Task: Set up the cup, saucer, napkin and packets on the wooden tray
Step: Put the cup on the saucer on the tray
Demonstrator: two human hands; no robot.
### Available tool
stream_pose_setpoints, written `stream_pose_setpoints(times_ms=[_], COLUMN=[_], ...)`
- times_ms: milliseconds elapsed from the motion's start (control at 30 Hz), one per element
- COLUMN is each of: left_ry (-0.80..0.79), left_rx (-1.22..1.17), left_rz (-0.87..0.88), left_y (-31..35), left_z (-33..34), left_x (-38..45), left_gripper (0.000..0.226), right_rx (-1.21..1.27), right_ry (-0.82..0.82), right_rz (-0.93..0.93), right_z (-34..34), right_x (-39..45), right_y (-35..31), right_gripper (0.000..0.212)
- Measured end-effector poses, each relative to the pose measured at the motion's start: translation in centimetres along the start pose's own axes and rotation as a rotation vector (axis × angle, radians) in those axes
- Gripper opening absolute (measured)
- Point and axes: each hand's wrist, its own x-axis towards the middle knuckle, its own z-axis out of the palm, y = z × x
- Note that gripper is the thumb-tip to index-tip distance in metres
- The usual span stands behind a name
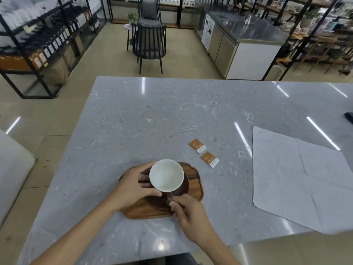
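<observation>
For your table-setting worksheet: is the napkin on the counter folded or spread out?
Spread out. The napkin lies flat and open on the marble counter, showing only crease lines from earlier folds, away from the wooden tray.

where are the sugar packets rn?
Head view: both orange packets lie on the marble table, off the wooden tray, just beyond its far right corner, left of the unfolded napkin.

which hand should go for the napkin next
Right, probably. The napkin and both packets lie right of the tray, nearest the right hand; the left hand can steady the cup.
</observation>
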Motion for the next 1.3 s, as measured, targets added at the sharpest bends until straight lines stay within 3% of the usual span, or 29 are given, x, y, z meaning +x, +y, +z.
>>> stream_pose_setpoints(times_ms=[567,633,733,800,900,1067,1300], left_ry=[-0.012,-0.009,0.043,0.095,0.145,0.174,0.150], left_rx=[0.018,0.039,0.093,0.179,0.251,0.205,0.126], left_rz=[0.007,0.007,0.017,0.042,0.096,0.074,-0.011], left_y=[-1.0,-0.9,-0.9,-1.1,-1.1,-0.5,-1.9], left_z=[0.3,0.3,0.6,0.8,1.3,1.7,1.7], left_x=[-0.6,-0.8,-1.5,-2.0,-2.4,-2.8,-2.7], left_gripper=[0.095,0.095,0.099,0.100,0.092,0.077,0.096], right_rx=[0.064,0.111,0.161,0.125,0.099,0.060,0.023], right_ry=[-0.055,-0.017,0.170,0.229,0.165,0.062,0.043], right_rz=[0.107,0.138,0.188,0.176,0.091,0.055,0.096], right_z=[0.1,-0.5,-1.5,-2.1,-2.5,-2.0,-1.8], right_x=[-0.7,-0.6,0.0,0.8,2.1,3.0,2.8], right_y=[0.7,1.0,1.8,2.0,1.5,1.0,1.5], right_gripper=[0.022,0.025,0.014,0.021,0.042,0.051,0.066])
